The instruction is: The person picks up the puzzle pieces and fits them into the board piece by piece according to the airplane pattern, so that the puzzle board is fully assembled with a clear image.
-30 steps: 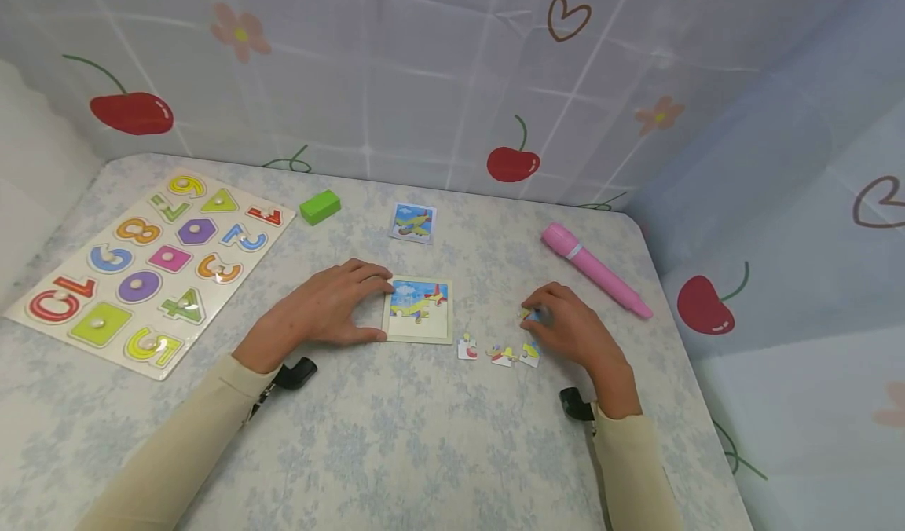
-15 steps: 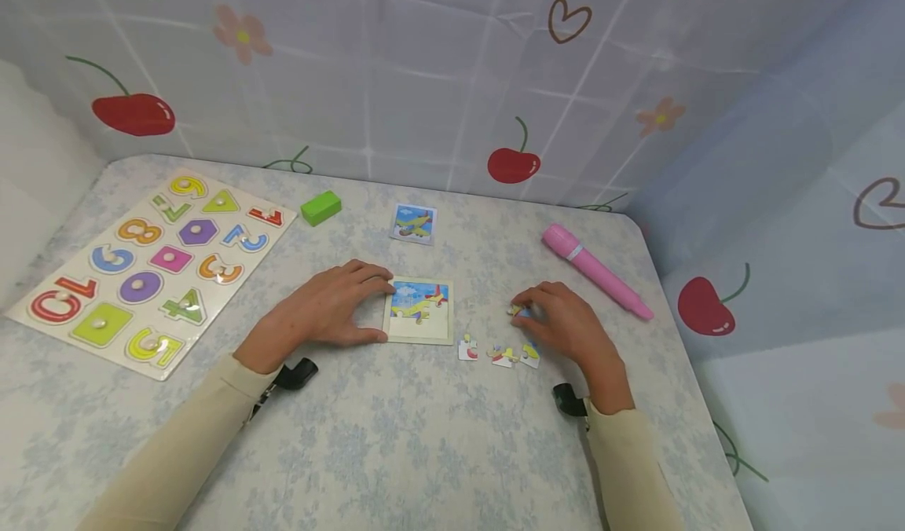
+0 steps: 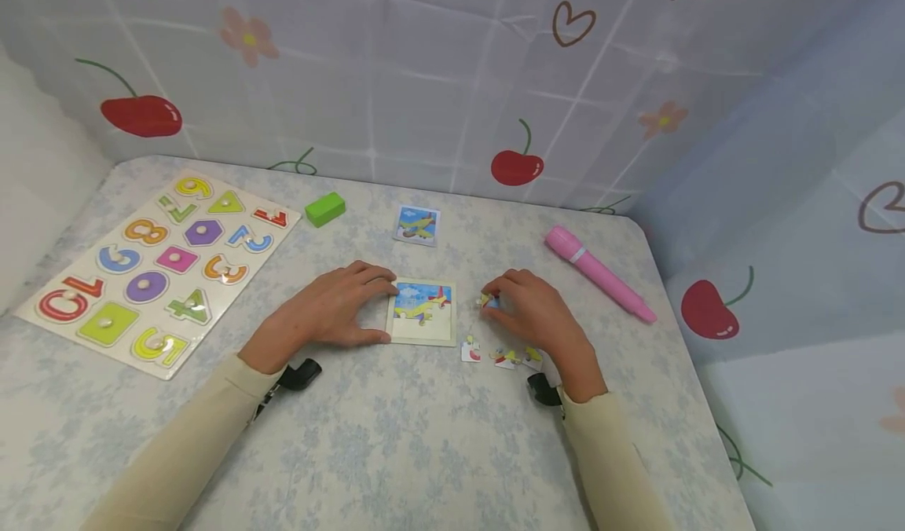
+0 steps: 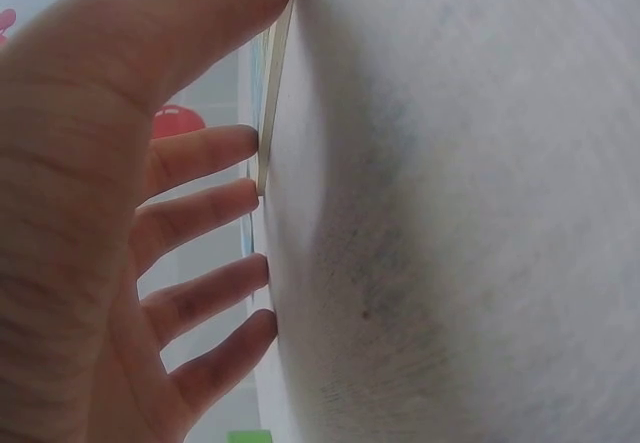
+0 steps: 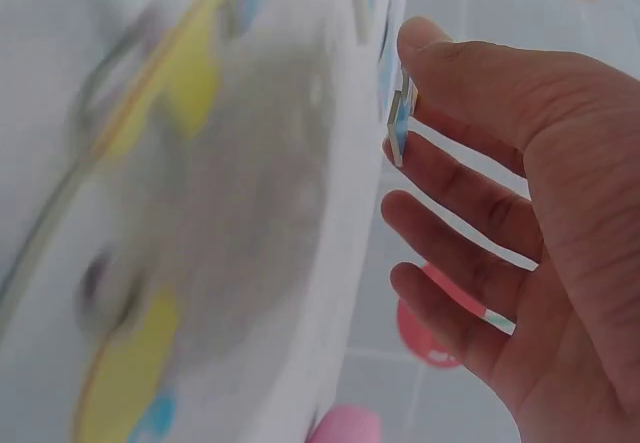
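A square puzzle tray lies in the middle of the table, its upper part filled with an airplane picture and its lower part showing pale base. My left hand rests at the tray's left side, thumb and forefinger touching its edge. The left wrist view shows these fingers nearly straight. To the right of the tray, my right hand pinches a small blue-and-yellow puzzle piece between thumb and fingers, raised off the table in the right wrist view. Below it lie loose puzzle pieces, partly overlapping.
Behind the tray lies a small airplane picture card, with a green block to its left. A number-and-shape peg board covers the left of the table. A thick pink pen-shaped object lies at the right.
My right hand has carried the puzzle piece leftward, closer to the tray. The left hand stays at the tray's left edge. The head view has shifted slightly.
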The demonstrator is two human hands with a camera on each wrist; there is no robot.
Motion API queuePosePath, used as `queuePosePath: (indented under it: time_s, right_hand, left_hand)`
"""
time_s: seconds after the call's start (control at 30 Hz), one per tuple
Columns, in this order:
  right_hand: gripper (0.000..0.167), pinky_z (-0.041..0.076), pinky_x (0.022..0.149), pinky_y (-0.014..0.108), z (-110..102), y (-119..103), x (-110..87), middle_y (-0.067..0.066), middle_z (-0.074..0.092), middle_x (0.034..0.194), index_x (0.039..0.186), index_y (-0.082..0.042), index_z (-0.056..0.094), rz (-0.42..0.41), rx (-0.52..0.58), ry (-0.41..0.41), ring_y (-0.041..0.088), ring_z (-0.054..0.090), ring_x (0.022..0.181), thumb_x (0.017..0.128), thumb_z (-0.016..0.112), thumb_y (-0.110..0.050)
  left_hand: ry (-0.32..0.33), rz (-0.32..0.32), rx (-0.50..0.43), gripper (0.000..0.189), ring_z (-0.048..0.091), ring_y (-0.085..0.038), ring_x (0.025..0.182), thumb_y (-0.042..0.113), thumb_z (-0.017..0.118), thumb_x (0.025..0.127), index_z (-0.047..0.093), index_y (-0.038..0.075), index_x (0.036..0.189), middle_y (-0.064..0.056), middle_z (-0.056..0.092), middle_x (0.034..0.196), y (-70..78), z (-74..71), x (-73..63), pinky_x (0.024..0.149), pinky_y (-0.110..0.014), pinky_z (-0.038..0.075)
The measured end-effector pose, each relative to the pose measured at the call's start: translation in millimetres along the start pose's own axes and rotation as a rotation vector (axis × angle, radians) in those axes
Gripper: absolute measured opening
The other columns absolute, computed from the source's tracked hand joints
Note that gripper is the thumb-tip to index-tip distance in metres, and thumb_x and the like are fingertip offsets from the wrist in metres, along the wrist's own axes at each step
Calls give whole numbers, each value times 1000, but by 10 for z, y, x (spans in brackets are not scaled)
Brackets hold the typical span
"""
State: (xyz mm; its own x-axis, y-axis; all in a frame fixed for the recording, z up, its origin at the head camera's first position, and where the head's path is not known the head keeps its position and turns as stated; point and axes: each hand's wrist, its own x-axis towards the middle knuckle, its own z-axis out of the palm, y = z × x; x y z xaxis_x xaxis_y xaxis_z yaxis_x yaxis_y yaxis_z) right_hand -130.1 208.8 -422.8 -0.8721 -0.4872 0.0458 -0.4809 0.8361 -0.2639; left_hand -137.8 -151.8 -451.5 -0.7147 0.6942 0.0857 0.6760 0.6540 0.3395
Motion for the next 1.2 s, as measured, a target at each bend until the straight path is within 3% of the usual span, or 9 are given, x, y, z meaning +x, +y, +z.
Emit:
queuePosePath:
  time_s: [0.17, 0.57, 0.8, 1.2]
  right_hand:
    - [33, 58, 89, 41, 30, -135, 105, 0, 71, 110, 120, -17, 80, -59, -1, 9, 21, 64, 102, 92, 89, -30]
    - [30, 58, 89, 41, 187, -451, 295, 0, 71, 114, 120, -19, 81, -95, -40, -46, 22, 66, 104, 94, 87, -35]
    - [27, 57, 84, 38, 263, -520, 330, -1, 71, 109, 115, -19, 81, -119, -79, -24, 21, 65, 98, 93, 88, -34]
    - [29, 57, 86, 37, 330, -557, 351, -2, 70, 109, 116, -17, 80, -117, -73, -19, 20, 65, 102, 94, 87, -35]
  left_hand:
    - [-9, -5, 0, 75, 53, -31, 141, 59, 86, 86, 67, 14, 143, -6, 57, 154, -2, 7, 3, 106, -53, 52]
    - [-6, -1, 1, 74, 52, -30, 142, 59, 85, 87, 67, 15, 143, -5, 57, 155, -22, 18, 7, 106, -53, 52]
    - [3, 14, 9, 74, 52, -31, 142, 60, 85, 87, 67, 14, 143, -6, 57, 154, -22, 23, 9, 106, -53, 52]
    - [10, 18, 3, 73, 53, -29, 140, 60, 85, 88, 68, 14, 142, -5, 58, 153, -32, 24, 9, 106, -52, 53]
